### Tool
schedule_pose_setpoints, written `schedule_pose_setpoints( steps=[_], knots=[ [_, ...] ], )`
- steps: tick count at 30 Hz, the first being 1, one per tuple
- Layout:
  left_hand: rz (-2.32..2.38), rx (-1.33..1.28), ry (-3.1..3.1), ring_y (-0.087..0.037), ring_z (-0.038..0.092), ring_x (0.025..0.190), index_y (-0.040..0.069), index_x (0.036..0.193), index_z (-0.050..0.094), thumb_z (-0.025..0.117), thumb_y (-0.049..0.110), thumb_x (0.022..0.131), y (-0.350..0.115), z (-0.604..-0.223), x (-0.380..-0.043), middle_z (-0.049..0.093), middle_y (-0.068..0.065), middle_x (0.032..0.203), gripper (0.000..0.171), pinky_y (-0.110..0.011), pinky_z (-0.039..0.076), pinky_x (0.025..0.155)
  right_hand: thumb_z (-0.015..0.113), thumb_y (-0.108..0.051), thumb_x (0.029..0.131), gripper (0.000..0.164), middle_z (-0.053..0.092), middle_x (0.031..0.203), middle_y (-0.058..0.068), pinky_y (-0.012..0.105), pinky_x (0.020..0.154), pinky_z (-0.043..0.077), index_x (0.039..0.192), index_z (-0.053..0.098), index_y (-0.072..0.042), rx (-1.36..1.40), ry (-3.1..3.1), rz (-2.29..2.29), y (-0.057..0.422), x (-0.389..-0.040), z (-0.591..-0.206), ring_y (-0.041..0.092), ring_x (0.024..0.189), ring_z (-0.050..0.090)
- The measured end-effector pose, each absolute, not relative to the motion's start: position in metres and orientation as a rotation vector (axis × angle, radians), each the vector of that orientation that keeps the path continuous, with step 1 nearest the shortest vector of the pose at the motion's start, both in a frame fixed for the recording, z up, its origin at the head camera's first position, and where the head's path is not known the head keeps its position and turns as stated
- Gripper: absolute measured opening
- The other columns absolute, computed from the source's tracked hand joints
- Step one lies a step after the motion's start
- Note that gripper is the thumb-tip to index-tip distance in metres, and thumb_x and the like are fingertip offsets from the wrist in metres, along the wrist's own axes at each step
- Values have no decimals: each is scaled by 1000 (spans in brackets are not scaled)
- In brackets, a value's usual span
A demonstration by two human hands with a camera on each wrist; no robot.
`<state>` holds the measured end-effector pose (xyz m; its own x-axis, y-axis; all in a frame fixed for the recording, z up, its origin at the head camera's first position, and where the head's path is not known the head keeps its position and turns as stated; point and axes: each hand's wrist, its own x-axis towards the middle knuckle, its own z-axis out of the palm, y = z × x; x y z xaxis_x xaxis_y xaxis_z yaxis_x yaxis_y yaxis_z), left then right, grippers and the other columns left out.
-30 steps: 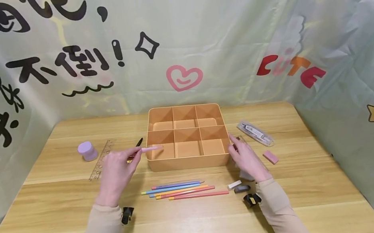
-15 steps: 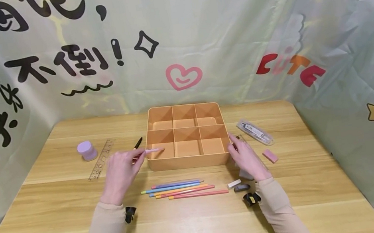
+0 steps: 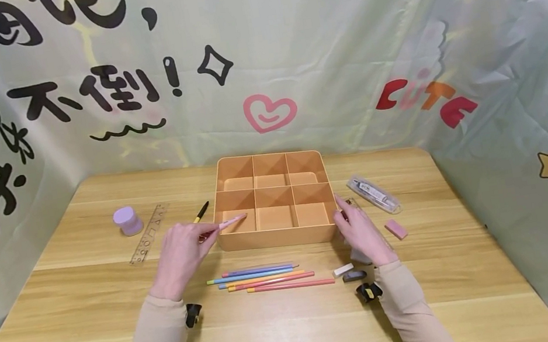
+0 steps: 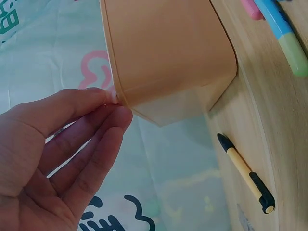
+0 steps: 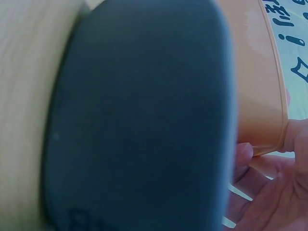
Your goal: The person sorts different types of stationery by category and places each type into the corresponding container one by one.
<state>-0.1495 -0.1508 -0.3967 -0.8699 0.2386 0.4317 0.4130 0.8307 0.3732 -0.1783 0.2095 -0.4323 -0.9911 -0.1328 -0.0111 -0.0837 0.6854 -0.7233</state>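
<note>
Left hand (image 3: 181, 259): clamped on pink stick (image 3: 233, 221), pinched between thumb and fingertips
Pink stick: slanting over front-left compartment of organizer box (image 3: 276, 239), far end above that compartment; contact with floor, cannot tell
Right hand (image 3: 364, 235): gripping box at right front corner, thumb and fingers about the corner
Hands: apart, one at each side of box
Organizer box: on table (image 3: 298, 333), orange-tan, six compartments, two rows of three
Black-and-yellow pen (image 4: 248, 174): on table, left of box, near left hand
Ruler (image 3: 148, 235): clear, flat, farther left, near purple jar (image 3: 128, 222)
Pencils (image 3: 277, 281): lying roughly parallel in front of box
White block (image 3: 343, 270): just beside dark grey piece (image 3: 355, 276), right of pencils
Clear case (image 3: 374, 195): right of box, near pink block (image 3: 396, 229)
Dark shape (image 5: 139, 115): filling middle of right wrist view, too close to identify
</note>
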Motion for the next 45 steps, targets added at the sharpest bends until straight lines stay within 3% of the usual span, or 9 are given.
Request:
schedule_pose_setpoints(
  steps=[8,14,20,23,30,45],
  knots=[
    [-695,-495,-2616,-8,39,50,6,91,81,82,10,82,-150,-398,-150,72,-5,66,10,-20,29,48,37,-19,106,56,65,79,20,29,52,47,158,26,-3,-194,2830,-1204,211,-179,-432,18,57,57],
    [-722,-511,-2641,-10,51,56,7,92,80,81,7,83,-148,-400,-151,79,-10,87,9,-21,37,50,38,-18,106,55,67,81,20,29,53,46,158,28,-4,-203,2840,-1201,211,-179,-432,20,59,59],
    [-683,-530,-2679,-29,72,81,7,93,80,80,8,83,-147,-401,-150,79,-13,98,10,-43,58,72,38,-20,106,56,66,78,20,29,54,46,158,28,-4,-170,2835,-1189,210,-179,-432,18,57,57],
    [-670,-541,-2684,-32,73,88,6,93,80,80,9,83,-147,-402,-150,78,-13,99,11,-50,58,80,39,-21,106,56,65,75,19,29,54,47,158,28,-4,-149,2832,-1184,209,-179,-432,17,54,56],
    [-670,-543,-2690,-33,72,93,6,96,80,79,9,84,-147,-403,-149,78,-13,102,12,-51,58,84,39,-22,106,56,65,75,18,29,56,47,159,28,-6,-136,2827,-1188,209,-179,-432,21,56,58],
    [-652,-544,-2628,-31,72,90,3,96,79,79,3,83,-153,-398,-150,78,-12,98,13,-46,59,77,38,-22,107,56,66,78,18,30,57,47,158,27,-4,-150,2836,-1174,210,-179,-432,18,57,57]
  ],
)
